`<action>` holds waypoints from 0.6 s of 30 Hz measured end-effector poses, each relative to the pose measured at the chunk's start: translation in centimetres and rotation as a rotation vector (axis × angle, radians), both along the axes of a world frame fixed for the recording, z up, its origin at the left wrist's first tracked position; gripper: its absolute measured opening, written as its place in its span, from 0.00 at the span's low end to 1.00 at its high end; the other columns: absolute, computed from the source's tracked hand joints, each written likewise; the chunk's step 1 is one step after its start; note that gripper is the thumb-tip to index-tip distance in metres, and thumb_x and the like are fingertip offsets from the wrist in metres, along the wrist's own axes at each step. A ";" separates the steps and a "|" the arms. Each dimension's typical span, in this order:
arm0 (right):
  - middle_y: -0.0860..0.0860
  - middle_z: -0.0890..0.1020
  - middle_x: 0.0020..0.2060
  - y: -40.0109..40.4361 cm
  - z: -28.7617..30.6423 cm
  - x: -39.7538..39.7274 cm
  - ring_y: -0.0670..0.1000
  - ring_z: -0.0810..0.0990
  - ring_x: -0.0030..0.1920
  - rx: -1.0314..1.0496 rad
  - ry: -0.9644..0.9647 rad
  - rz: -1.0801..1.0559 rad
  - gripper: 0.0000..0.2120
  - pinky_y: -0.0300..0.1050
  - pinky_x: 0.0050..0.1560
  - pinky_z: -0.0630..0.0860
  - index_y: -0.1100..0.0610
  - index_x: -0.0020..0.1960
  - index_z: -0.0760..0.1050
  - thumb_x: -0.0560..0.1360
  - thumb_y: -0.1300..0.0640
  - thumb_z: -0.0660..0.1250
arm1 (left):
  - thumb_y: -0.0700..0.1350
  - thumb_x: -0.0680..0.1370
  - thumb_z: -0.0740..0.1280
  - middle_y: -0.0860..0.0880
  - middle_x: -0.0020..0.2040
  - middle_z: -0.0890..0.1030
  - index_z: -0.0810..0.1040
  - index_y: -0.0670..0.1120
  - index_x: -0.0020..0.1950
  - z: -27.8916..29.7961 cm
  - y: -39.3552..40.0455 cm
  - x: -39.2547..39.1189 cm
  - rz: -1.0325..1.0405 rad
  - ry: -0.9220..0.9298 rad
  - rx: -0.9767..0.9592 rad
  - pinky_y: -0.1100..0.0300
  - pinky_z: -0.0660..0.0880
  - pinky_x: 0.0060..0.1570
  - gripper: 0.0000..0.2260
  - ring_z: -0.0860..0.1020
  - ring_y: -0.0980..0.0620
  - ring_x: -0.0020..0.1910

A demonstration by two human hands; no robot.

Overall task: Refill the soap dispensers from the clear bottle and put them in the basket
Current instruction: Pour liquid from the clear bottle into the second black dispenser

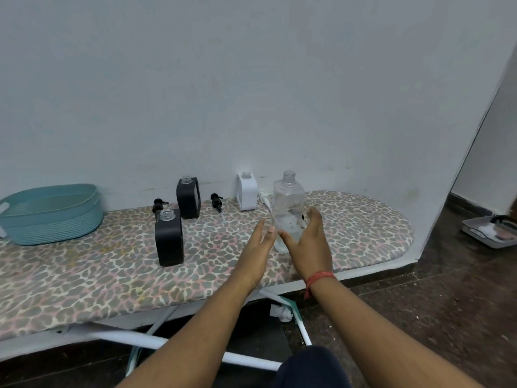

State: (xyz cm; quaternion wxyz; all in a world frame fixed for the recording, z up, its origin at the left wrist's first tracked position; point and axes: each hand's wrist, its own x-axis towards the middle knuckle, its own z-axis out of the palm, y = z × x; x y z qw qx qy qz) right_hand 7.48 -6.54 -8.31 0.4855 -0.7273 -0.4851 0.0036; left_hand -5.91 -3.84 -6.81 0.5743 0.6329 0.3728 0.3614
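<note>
**Hands closing in on the clear bottle**

While my left hand (pixel 261 242) and right hand (pixel 309 242) flank the uncapped clear bottle (pixel 288 203), both spread and gripping nothing, the three open dispensers and basket (pixel 50 214) wait left of it, ready for pouring

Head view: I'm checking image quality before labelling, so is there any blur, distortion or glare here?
Head view: soft, even light, no harsh glare; wide-angle bending curves the ironing board edge and wall corner; slight blur on the left hand, right hand and basket.
</note>
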 end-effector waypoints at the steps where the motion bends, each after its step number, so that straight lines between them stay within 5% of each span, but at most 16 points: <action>1: 0.53 0.69 0.72 -0.6 0.2 -0.1 0.54 0.72 0.68 0.005 -0.035 -0.032 0.40 0.55 0.62 0.76 0.55 0.76 0.55 0.74 0.42 0.72 | 0.71 0.72 0.57 0.53 0.81 0.60 0.55 0.60 0.81 0.1 -0.3 -0.4 0.009 0.005 0.009 0.48 0.61 0.76 0.39 0.62 0.50 0.78; 5: 0.55 0.72 0.67 -2.6 1.6 -0.9 0.55 0.70 0.67 0.071 -0.187 -0.111 0.32 0.52 0.65 0.71 0.58 0.72 0.62 0.76 0.44 0.69 | 0.74 0.72 0.57 0.53 0.82 0.59 0.54 0.61 0.81 0.8 -1.5 -2.3 0.029 0.041 0.052 0.46 0.59 0.77 0.40 0.61 0.50 0.79; 12: 0.52 0.76 0.59 -3.2 3.7 -6.5 0.53 0.76 0.59 0.108 -0.263 0.017 0.20 0.50 0.53 0.77 0.56 0.65 0.69 0.79 0.45 0.64 | 0.64 0.82 0.58 0.54 0.82 0.57 0.53 0.58 0.83 3.6 -2.9 -7.4 0.082 0.057 0.190 0.52 0.57 0.77 0.31 0.58 0.52 0.80; 18: 0.50 0.77 0.56 -1.3 2.9 -13.5 0.52 0.78 0.54 0.058 -0.227 0.200 0.16 0.48 0.48 0.76 0.55 0.61 0.70 0.80 0.45 0.63 | 0.59 0.83 0.61 0.51 0.72 0.72 0.64 0.54 0.79 5.4 -1.7 -14.0 0.302 0.042 0.419 0.63 0.69 0.63 0.25 0.73 0.58 0.67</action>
